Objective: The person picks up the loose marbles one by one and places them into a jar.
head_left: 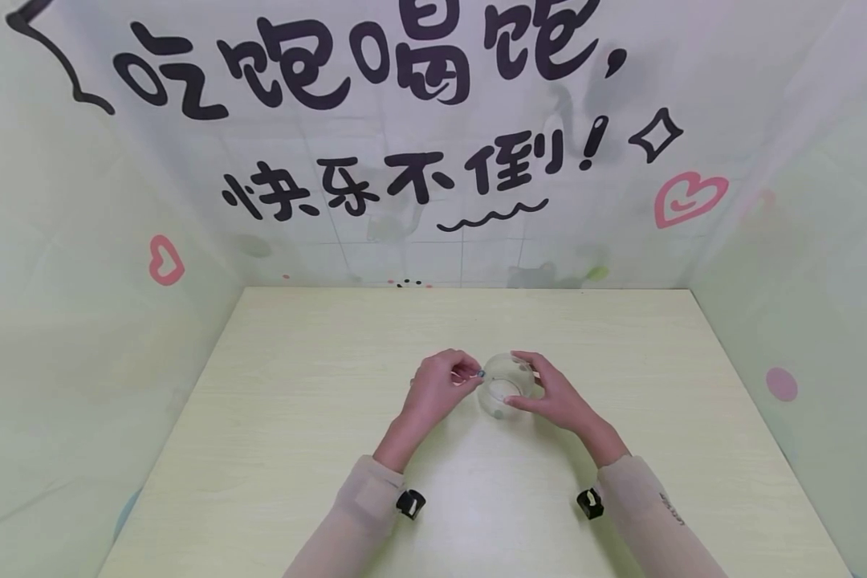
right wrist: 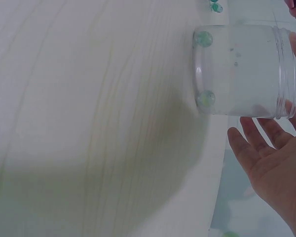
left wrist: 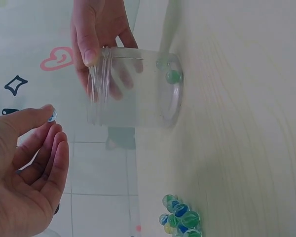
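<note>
A clear plastic jar (head_left: 504,392) stands upright on the table without a lid. My right hand (head_left: 558,397) holds it near its rim, with thumb and fingers on either side. Between left thumb and index finger I pinch a clear-and-blue glass marble (left wrist: 52,116); the left hand (head_left: 439,389) is beside the jar's mouth, apart from it. Inside the jar, a green marble (right wrist: 203,39) and a paler one (right wrist: 205,98) lie on the bottom. The left wrist view has a cluster of green, blue and yellow marbles (left wrist: 181,217) on the table, hidden by my left hand in the head view.
The pale wooden table (head_left: 318,337) meets a printed curtain (head_left: 462,257) at its back edge. Similar sheets hang at both sides. A small black device (head_left: 410,503) sits at the left sleeve, and another black device (head_left: 590,503) at the right one.
</note>
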Demonstrator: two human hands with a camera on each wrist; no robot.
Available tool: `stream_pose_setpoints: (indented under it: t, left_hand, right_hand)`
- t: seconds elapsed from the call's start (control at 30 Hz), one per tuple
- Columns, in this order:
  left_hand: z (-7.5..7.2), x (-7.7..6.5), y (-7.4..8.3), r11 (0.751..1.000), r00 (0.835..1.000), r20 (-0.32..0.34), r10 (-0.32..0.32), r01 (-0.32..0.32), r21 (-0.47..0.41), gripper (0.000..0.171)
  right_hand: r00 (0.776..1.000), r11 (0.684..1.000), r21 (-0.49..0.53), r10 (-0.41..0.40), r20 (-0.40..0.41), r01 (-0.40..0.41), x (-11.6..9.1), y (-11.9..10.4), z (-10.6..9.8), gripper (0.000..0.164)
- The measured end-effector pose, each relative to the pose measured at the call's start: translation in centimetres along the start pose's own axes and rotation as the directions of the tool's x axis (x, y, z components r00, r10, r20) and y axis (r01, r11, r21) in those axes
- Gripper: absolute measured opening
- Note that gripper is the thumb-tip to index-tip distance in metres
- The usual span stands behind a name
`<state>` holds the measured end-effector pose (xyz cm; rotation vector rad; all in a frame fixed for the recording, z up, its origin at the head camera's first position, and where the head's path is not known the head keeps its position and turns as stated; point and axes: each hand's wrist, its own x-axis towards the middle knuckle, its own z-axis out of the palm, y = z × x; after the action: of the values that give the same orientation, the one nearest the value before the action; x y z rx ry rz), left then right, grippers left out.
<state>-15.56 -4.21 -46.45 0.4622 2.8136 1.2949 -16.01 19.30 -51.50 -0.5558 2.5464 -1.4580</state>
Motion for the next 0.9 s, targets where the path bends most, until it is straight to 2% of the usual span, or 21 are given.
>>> stream_pose_setpoints:
  t: [0.9]
  left_hand:
    - [1.2,0.3,0.5,1.000,0.999,0.044,0.002,-0.002,0.010,0.015]
  right_hand:
    - [1.000,1.000,0.000,0.015,0.001,-0.015,-0.2,-0.4,-0.1,0.076]
